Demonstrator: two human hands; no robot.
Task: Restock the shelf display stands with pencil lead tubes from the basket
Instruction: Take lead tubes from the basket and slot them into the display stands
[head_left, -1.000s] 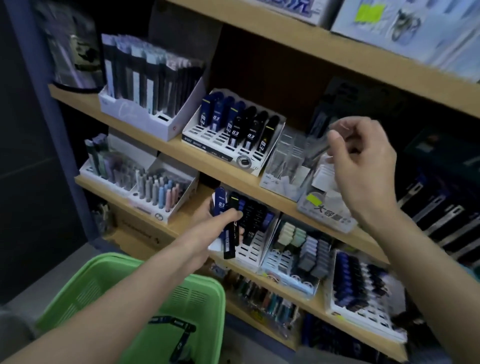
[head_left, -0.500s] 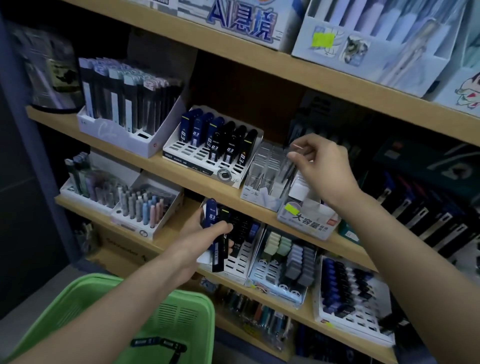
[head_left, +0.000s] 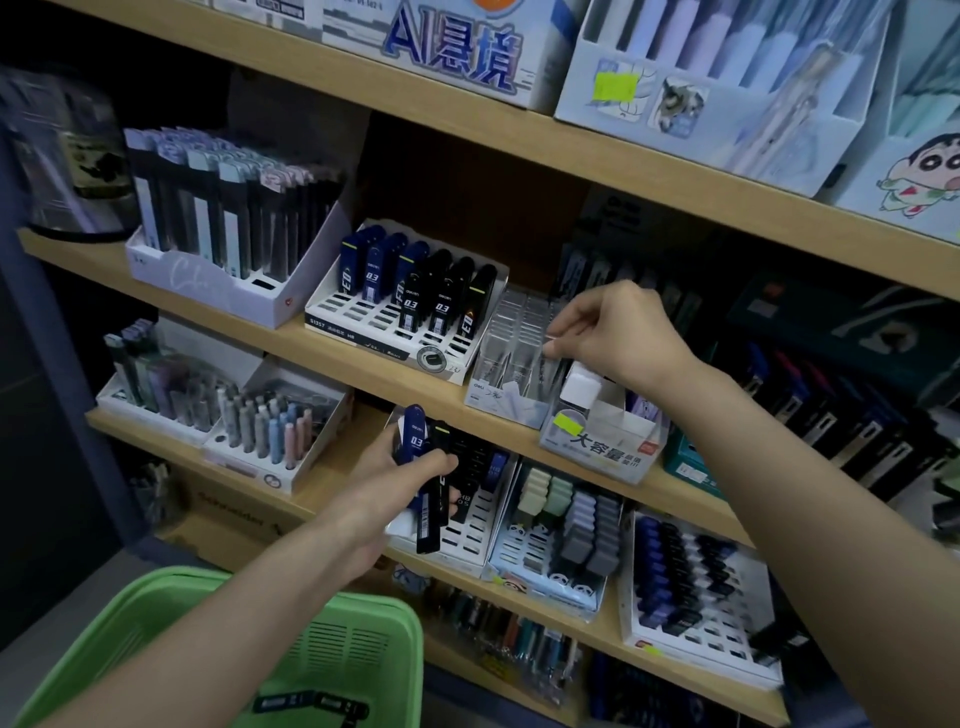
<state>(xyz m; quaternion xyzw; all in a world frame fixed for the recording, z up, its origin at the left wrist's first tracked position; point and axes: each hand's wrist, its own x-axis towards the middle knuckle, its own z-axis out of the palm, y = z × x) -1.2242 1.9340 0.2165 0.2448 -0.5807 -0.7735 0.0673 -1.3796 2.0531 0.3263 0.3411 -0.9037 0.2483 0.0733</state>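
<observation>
My left hand (head_left: 400, 478) grips a bundle of blue and black lead tubes (head_left: 423, 467) in front of the lower white display stand (head_left: 467, 540). My right hand (head_left: 618, 332) pinches a thin clear lead tube (head_left: 551, 345) at the top right of the clear acrylic stand (head_left: 511, 353) on the middle shelf. To its left, a white slotted stand (head_left: 374, 322) holds blue and black 0.3 tubes in its back rows, front slots bare. The green basket (head_left: 171, 639) sits below with a few dark tubes (head_left: 311, 702) in it.
A white box with a yellow tag (head_left: 602, 441) stands right under my right wrist. Eraser tray (head_left: 561, 540) and another tube stand (head_left: 691, 597) fill the lower shelf. Tall packs in a white box (head_left: 228, 223) stand at left. The wooden shelf above (head_left: 571, 150) hangs low.
My right hand dropped from above the clear stand down to its top right edge with the thin tube. The view tilted up; my left hand kept its bundle.
</observation>
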